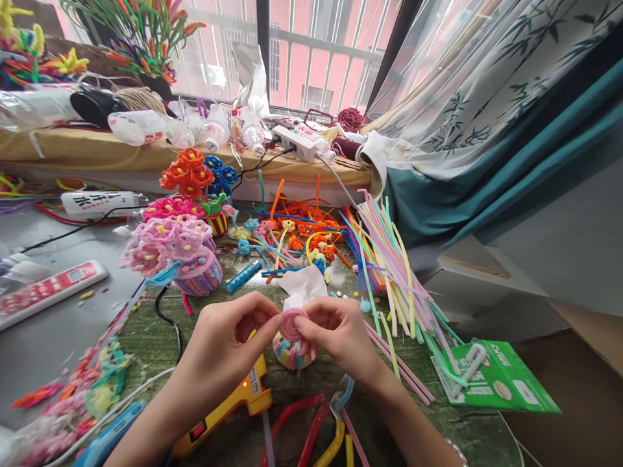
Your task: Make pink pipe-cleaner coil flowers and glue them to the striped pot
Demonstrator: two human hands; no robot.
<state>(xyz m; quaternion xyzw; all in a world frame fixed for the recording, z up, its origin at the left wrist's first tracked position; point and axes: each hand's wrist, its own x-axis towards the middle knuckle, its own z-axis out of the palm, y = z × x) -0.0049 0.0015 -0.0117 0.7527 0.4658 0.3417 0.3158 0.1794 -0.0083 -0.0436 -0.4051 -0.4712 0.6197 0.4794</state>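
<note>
Yellow hot glue gun (233, 405) at 6 o'clock; above it, left hand (228, 344) and right hand (341, 334), fingertips (272, 318) clamped on coiled pink pipe-cleaner disc (294, 324); striped pipe-cleaner cup (294, 353) just below; white tissue (302, 288) at 12 o'clock.

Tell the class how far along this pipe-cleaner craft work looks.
Done: a pink pipe-cleaner bouquet looks finished. In hand: the left hand and right hand pinch a pink pipe-cleaner spiral above a striped pot. Left: loose pipe cleaners lie unused.
</note>
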